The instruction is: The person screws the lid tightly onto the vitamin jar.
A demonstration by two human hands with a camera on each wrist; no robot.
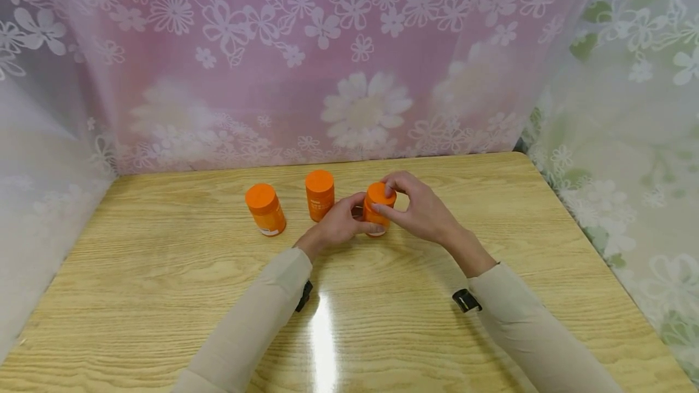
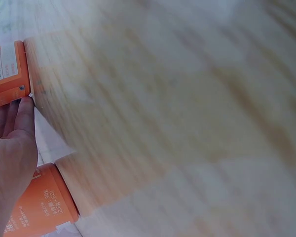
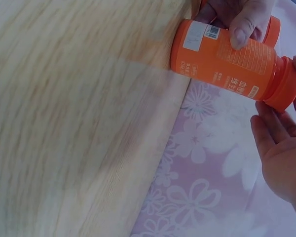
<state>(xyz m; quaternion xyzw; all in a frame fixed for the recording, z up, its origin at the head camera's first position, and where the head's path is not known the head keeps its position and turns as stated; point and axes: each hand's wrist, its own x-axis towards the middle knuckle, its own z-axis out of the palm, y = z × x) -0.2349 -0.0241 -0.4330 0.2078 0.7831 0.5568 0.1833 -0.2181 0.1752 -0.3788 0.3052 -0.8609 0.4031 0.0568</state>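
While both hands (image 1: 377, 214) grip it, the bottle (image 1: 377, 211) stands upright (cap (image 1: 380, 193) topmost).

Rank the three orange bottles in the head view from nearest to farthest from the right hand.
1. The right bottle: the right hand has its fingers on the cap, and the left hand holds the body.
2. The middle bottle: standing just left of the hands, untouched.
3. The left bottle: farthest left on the table, leaning slightly.
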